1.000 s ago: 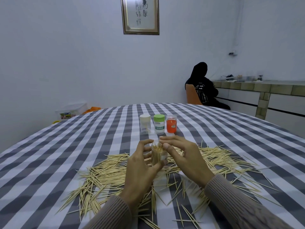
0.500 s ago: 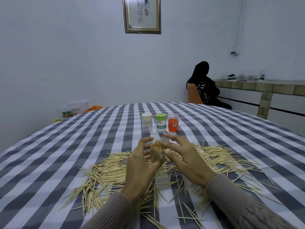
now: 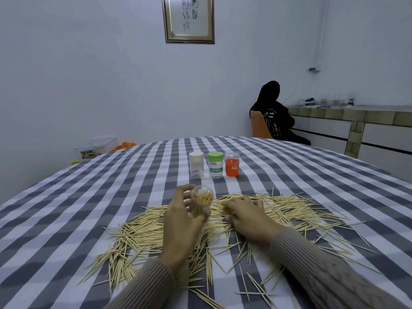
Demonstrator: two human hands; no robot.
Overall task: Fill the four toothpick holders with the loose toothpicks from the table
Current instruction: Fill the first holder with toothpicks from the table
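Loose toothpicks: lying scattered in a broad heap across the checked tablecloth, most not yet gathered. Three capped holders standing in a row beyond the heap: white-lidded holder, green-lidded holder, orange holder, fill levels hard to judge. Open clear holder: partly filled, being gripped upright by left hand. Right hand: resting fingers-curled on the heap, apparently gathering; grasp unclear.
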